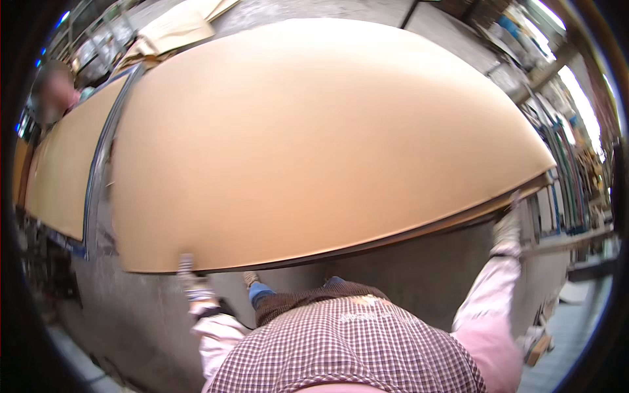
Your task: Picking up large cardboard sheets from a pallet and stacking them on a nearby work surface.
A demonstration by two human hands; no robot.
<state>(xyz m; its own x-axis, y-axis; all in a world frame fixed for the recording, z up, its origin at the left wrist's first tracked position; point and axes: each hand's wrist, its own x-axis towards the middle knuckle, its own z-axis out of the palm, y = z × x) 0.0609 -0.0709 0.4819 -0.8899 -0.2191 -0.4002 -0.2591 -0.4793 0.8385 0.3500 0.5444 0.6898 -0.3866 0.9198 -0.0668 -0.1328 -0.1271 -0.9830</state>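
A very large tan sheet [314, 144], smooth like cardboard or fibreboard, spreads out in front of me. Its near edge bows across the view above my waist. At the left end of that edge, my left hand [189, 274], in a pale glove, is closed on the rim with its fingers on top. My right hand [507, 229], gloved too, grips the edge close to the right corner; its fingertips are blurred and partly hidden. Dark and brown layers [458, 217] show just under the sheet along the right side of the near edge.
Left of the sheet, past a narrow gap, lies another tan board [69, 164] with a dark blue-grey edge. A person [54, 93] is beyond it. Crumpled brown paper [173, 29] lies at the far left. Racks of upright frames [567, 164] and a rail [570, 241] stand at the right.
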